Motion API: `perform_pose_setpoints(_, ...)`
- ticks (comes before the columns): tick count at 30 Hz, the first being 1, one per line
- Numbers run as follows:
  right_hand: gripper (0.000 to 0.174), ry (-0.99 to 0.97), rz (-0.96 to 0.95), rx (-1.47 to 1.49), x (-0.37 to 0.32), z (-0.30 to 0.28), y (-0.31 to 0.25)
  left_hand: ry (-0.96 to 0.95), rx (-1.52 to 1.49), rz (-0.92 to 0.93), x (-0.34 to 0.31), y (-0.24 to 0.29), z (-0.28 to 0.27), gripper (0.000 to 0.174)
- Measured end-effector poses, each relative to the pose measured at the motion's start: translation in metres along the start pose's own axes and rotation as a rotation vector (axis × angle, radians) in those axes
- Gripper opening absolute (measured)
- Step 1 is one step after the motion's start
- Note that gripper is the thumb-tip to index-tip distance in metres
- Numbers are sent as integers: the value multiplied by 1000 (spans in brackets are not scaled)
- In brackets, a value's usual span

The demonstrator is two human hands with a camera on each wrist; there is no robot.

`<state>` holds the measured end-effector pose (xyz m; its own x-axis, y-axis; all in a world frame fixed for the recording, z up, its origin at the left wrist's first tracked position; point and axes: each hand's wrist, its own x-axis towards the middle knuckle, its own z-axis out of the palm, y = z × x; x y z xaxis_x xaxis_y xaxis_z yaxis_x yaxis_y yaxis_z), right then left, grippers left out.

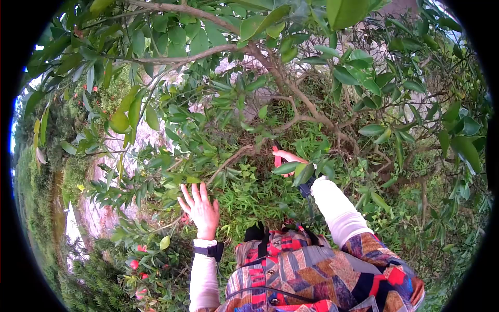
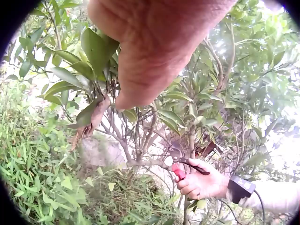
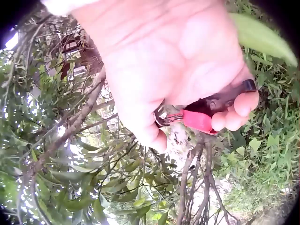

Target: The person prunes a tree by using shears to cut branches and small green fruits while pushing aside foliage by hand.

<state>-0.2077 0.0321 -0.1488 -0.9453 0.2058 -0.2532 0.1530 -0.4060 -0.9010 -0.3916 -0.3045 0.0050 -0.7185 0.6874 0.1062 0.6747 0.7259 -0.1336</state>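
Note:
In the head view the right hand point(image 1: 292, 157) grips red-handled pruning shears point(image 1: 277, 156) beside a tree branch point(image 1: 244, 151). The right wrist view shows its fingers curled round the red and black handles point(image 3: 199, 121). From the left wrist view, the shears' blades point(image 2: 176, 158) lie close to a branch; whether they touch it cannot be told. The left hand point(image 1: 201, 210) is spread, fingers straight, over leaves at the lower left of the branch. Close up, the left hand point(image 2: 150, 51) covers the top of its wrist view, with leaves point(image 2: 96, 51) next to it.
Thick forked branches point(image 1: 306, 104) run above and ahead of the hands. Dense leaves point(image 1: 364, 70) hang at the upper right. Red fruits or flowers point(image 1: 134, 264) show at the lower left. Low green plants point(image 1: 260, 195) cover the ground below.

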Motion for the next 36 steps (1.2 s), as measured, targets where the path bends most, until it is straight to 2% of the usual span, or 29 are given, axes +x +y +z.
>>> perform_pose_setpoints(1,40,69,51,309,4,10,1,-2,1,2,1,0,0,83)
perform_pose_setpoints(2,50,138,100,619,9,22,-1,-2,2,6,1,-1,-2,83)
perform_pose_setpoints(6,51,403,386,30,5,32,-13,14,1,12,1,-1,0,82)
perform_pose_setpoints(8,55,504,410,-277,13,28,-11,18,1,16,1,-2,1,82)
perform_pose_setpoints(9,55,504,411,-275,14,32,-6,17,4,17,1,-2,1,82)
perform_pose_setpoints(11,50,847,-96,-911,16,45,-3,18,9,17,1,-2,1,83)
perform_pose_setpoints(12,50,846,-95,-910,16,44,-7,21,6,20,1,-2,2,83)
perform_pose_setpoints(14,54,643,330,-740,10,50,-42,23,4,22,1,-3,3,83)
perform_pose_setpoints(15,84,768,402,-648,14,64,-57,31,1,28,1,-4,3,83)
perform_pose_setpoints(16,84,763,404,-650,19,65,-54,37,-4,33,1,-5,3,83)
perform_pose_setpoints(18,82,833,530,-802,28,63,-49,34,-10,30,1,-5,3,83)
perform_pose_setpoints(19,79,851,517,-737,28,65,-53,33,-15,32,2,-5,2,83)
perform_pose_setpoints(20,79,849,518,-740,35,60,-34,31,-16,30,2,-6,1,83)
perform_pose_setpoints(22,45,887,216,-1142,65,21,56,27,-26,28,2,-5,0,83)
perform_pose_setpoints(23,55,525,270,-649,77,-23,82,24,-27,26,1,-5,0,83)
perform_pose_setpoints(24,55,523,272,-651,78,-15,87,27,-26,29,1,-5,-1,82)
perform_pose_setpoints(26,29,1048,-172,-675,81,3,101,31,-25,33,3,-4,-3,82)
perform_pose_setpoints(27,29,1049,-171,-676,80,-1,102,31,-23,33,4,-4,-5,82)
perform_pose_setpoints(30,16,670,-159,-518,85,-37,138,35,-18,37,5,-5,-6,81)
perform_pose_setpoints(31,16,673,-158,-519,85,-38,136,40,-15,42,6,-5,-6,81)
perform_pose_setpoints(36,13,930,-164,-665,87,-28,131,44,-17,44,6,-6,-3,80)
